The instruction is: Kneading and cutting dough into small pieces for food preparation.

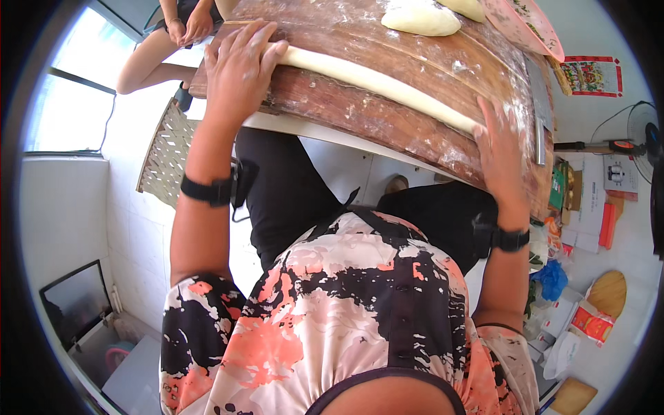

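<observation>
A long rope of pale dough (373, 83) lies across the floured wooden board (332, 98), slanting down to the right. Over its left end rests my left hand (244, 72), palm down with the fingers apart; the hand hides that end. My right hand (500, 140), somewhat blurred, touches the right end with its fingers spread. Neither hand is closed around the dough. Farther back on the board sit two smooth dough pieces, a whole oval one (420, 19) and another (467, 8) cut off by the picture's top edge.
A pink basin (550, 36) with chopped greens stands at the back right. Along the board's right side lies a cleaver (539, 98) with a metal handle. Another person's hands (189, 28) are beyond the left corner, near a woven chair (168, 150). A fan (643, 140) stands right.
</observation>
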`<state>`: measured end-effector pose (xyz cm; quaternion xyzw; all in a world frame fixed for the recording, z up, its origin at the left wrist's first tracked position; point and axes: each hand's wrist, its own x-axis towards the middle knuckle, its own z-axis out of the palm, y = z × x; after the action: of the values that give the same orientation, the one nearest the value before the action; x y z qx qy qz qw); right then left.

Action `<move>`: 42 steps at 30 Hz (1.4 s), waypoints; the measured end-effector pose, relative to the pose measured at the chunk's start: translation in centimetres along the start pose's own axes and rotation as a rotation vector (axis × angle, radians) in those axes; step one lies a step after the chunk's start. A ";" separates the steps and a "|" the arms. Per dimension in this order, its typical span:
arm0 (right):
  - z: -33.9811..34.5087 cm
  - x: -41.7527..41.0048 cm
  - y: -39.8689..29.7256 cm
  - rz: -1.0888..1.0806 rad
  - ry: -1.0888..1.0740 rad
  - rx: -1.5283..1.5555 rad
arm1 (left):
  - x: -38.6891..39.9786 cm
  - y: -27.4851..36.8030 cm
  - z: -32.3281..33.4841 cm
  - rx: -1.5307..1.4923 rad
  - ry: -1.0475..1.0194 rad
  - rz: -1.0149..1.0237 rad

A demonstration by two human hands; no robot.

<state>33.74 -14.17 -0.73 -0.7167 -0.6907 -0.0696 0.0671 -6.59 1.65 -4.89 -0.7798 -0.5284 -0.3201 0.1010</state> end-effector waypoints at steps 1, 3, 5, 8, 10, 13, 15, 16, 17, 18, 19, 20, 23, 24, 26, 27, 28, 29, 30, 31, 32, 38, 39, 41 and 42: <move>0.1 1.4 0.5 0.010 -0.004 -0.041 | 1.2 -0.6 0.4 0.065 -0.068 0.009; 1.1 4.2 1.8 0.020 -0.002 0.017 | 3.1 -1.8 0.7 0.242 -0.140 0.215; 1.3 4.8 1.9 0.007 0.029 0.053 | 3.4 -1.6 0.9 0.222 -0.147 0.200; 0.5 2.0 0.8 -0.081 0.085 -0.009 | 1.8 -1.7 0.1 0.039 -0.127 0.159; -0.3 -0.9 -0.3 -0.124 0.095 0.053 | -0.5 -0.9 -1.3 -0.132 -0.101 0.141; -0.4 -4.1 -0.1 -0.101 0.134 0.219 | -2.6 0.3 -3.5 -0.204 -0.020 0.101; -0.5 -4.6 0.3 -0.037 0.154 0.331 | -3.1 -0.2 -3.9 -0.254 0.000 0.030; -0.8 -4.3 0.4 -0.036 0.158 0.292 | -2.9 -0.2 -3.9 -0.258 -0.003 0.029; -0.9 -3.8 0.7 -0.036 0.167 0.253 | -2.2 0.0 -4.1 -0.256 -0.039 0.012; -1.0 -3.2 1.4 -0.032 0.166 0.247 | -1.4 0.3 -4.1 -0.260 -0.075 -0.006; -1.0 -2.4 2.5 -0.043 0.219 0.189 | -0.5 1.1 -3.8 -0.301 -0.098 -0.025; -1.0 -1.8 3.5 -0.053 0.272 0.132 | -0.2 2.1 -3.1 -0.307 -0.099 -0.022; -1.9 0.3 4.8 0.052 0.240 0.048 | 0.1 5.0 -2.2 -0.337 -0.099 0.120; -1.9 1.2 5.0 0.119 0.218 0.054 | 0.3 6.2 -2.1 -0.344 -0.099 0.125; -0.9 3.7 3.0 -0.016 0.303 0.207 | 0.8 8.6 -1.9 -0.433 -0.012 0.143; -1.3 5.1 0.2 -0.103 0.246 0.280 | 1.2 9.5 -2.0 -0.508 -0.030 0.178; -1.4 6.6 -2.9 -0.192 0.188 0.351 | 1.5 10.2 -1.5 -0.510 -0.032 0.181; -0.2 7.8 -5.4 -0.319 0.263 0.337 | 2.0 10.8 -0.8 -0.483 0.006 0.197; 1.1 8.8 -7.8 -0.448 0.335 0.323 | 2.1 10.9 -0.3 -0.454 0.042 0.211; 0.8 8.7 -10.9 -0.441 0.193 0.345 | 1.4 10.6 -0.2 -0.452 0.040 0.208; 0.1 8.0 -13.3 -0.433 0.052 0.363 | 0.4 10.2 -0.2 -0.313 0.003 0.257; 0.1 1.4 -14.4 -0.532 0.069 0.269 | -5.3 11.2 -4.0 -0.358 -0.142 0.131; 0.2 1.1 -14.3 -0.525 0.047 0.243 | -5.5 11.1 -4.2 -0.343 -0.173 0.135; 1.0 2.6 -14.2 -0.487 0.081 0.187 | -4.9 10.3 -3.6 -0.323 -0.196 0.159; 1.4 3.9 -14.2 -0.449 0.121 0.131 | -3.6 10.2 -2.7 -0.323 -0.195 0.160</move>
<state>19.71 -9.53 -1.30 -0.5337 -0.8305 -0.0808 0.1377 0.57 -6.76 -3.14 -0.8527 -0.4138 -0.3145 -0.0519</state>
